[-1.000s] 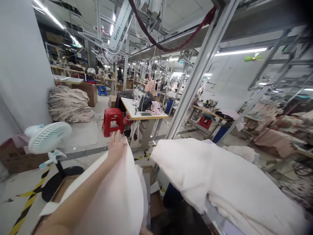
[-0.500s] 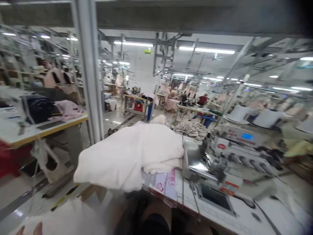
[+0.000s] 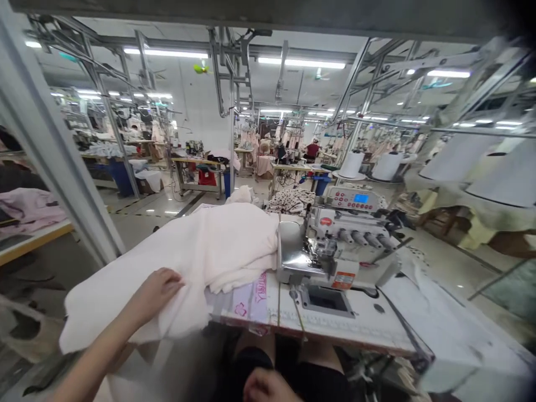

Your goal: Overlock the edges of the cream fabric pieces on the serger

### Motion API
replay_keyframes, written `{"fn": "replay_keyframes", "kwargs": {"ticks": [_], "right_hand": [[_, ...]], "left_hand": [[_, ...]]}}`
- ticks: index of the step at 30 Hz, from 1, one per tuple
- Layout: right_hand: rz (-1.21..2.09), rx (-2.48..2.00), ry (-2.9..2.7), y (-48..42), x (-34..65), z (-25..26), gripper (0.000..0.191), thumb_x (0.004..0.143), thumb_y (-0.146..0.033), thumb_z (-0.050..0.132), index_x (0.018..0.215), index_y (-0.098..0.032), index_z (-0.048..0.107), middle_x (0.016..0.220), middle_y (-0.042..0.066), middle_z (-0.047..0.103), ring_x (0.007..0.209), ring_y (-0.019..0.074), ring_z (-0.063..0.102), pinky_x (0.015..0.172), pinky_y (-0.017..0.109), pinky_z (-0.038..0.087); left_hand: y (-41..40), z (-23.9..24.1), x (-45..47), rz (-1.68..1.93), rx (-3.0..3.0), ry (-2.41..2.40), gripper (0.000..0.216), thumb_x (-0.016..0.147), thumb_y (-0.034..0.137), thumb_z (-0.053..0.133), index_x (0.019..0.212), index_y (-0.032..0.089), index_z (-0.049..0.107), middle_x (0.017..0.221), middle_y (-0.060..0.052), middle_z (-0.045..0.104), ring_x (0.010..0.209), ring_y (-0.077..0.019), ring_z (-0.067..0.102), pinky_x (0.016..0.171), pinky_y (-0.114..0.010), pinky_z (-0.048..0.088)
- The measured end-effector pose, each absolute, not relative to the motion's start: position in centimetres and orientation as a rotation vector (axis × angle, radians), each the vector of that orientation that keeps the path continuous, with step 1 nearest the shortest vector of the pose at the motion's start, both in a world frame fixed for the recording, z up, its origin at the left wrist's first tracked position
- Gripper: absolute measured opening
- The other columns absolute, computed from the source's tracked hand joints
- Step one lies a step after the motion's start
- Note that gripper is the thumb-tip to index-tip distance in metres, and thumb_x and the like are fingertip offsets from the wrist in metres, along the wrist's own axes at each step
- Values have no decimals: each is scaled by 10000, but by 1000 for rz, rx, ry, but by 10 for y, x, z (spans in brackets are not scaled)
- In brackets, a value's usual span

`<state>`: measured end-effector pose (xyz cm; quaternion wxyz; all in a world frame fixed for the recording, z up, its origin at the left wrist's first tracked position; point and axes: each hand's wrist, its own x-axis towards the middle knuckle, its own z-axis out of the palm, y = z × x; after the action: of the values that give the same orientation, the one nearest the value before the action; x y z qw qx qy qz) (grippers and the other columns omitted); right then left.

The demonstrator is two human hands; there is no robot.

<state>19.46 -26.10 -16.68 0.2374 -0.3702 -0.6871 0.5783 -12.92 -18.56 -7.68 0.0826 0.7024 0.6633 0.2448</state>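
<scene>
Pale pinkish-white fabric pieces (image 3: pixel 240 234) lie stacked on the sewing table, with one long part hanging over its left side. My left hand (image 3: pixel 157 293) is on this fabric, fingers bent and drawn together at a fold. Low in the view, my right hand (image 3: pixel 268 386) is over my lap with its fingers curled; nothing shows in it, and the frame's bottom edge cuts it off. To the right of the stack stands an overlock sewing machine (image 3: pixel 347 229) with a shiny metal cover plate (image 3: pixel 295 245). A printed plastic sheet (image 3: pixel 247 301) sticks out under the fabric.
A metal post (image 3: pixel 54 128) rises at the left. Behind the machine are a spotted fabric heap (image 3: pixel 291 200) and white thread cones (image 3: pixel 387 166). White cloth (image 3: pixel 452 312) spreads at the right. Other sewing tables and a distant person in red (image 3: pixel 312 149) are farther back.
The view has swung right, bringing the machine toward the middle. My left hand has moved from the lower left corner up onto the stacked fabric. My right hand has come into view at the bottom.
</scene>
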Motion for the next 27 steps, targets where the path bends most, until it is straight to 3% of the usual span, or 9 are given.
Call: {"fn": "replay_keyframes", "kwargs": {"ticks": [3, 6, 9, 12, 16, 22, 27], "right_hand": [[1334, -1053, -1983, -218, 213, -130, 152, 846, -171, 485, 811, -143, 630, 764, 21, 637, 753, 148, 603, 708, 276, 472], [823, -1053, -2194, -173, 218, -73, 192, 864, -195, 446, 912, -173, 631, 881, 26, 654, 844, 145, 587, 770, 256, 442], [319, -1170, -2500, -120, 204, -33, 244, 885, -200, 419, 1052, -174, 594, 1036, 34, 641, 980, 125, 554, 857, 216, 401], [7, -1381, -2655, -66, 184, -25, 264, 856, -181, 454, 1059, -103, 603, 1096, 130, 624, 1070, 201, 521, 912, 294, 370], [-110, -1557, -2676, -22, 167, -39, 226, 784, -56, 461, 894, 8, 648, 973, 261, 635, 1024, 300, 546, 878, 405, 357], [-216, -1659, -2618, -9, 168, -47, 262, 813, -39, 403, 922, -8, 639, 941, 240, 644, 973, 272, 576, 796, 347, 373], [-228, -1695, -2522, -8, 171, -44, 248, 876, -187, 402, 947, -79, 613, 935, 177, 650, 895, 242, 594, 672, 286, 360]], "left_hand": [[-191, -76, -131, 712, 2017, 2052, 393, 767, 532, 453, 819, 183, 627, 870, -66, 637, 841, -224, 583, 751, -313, 461], [-203, -83, -133, 677, 1896, 2170, 472, 697, 609, 528, 879, 183, 616, 840, -52, 633, 796, -229, 590, 706, -310, 468], [-215, -94, -131, 680, 1976, 2132, 397, 729, 575, 526, 805, 190, 586, 815, -40, 608, 799, -219, 575, 727, -306, 458], [-226, -98, -123, 749, 2039, 2084, 350, 806, 517, 443, 688, 197, 524, 759, -33, 562, 755, -199, 548, 709, -297, 441], [-237, -99, -108, 879, 2013, 2040, 292, 835, 452, 429, 713, 199, 511, 783, -37, 551, 761, -190, 539, 697, -296, 447], [-244, -107, -83, 1054, 2000, 1895, 225, 870, 341, 401, 863, 197, 574, 848, -61, 604, 824, -190, 572, 736, -309, 476], [-243, -113, -103, 1225, 1984, 1852, 255, 855, 359, 437, 947, 216, 628, 959, -72, 612, 950, -192, 555, 852, -320, 452]]}}
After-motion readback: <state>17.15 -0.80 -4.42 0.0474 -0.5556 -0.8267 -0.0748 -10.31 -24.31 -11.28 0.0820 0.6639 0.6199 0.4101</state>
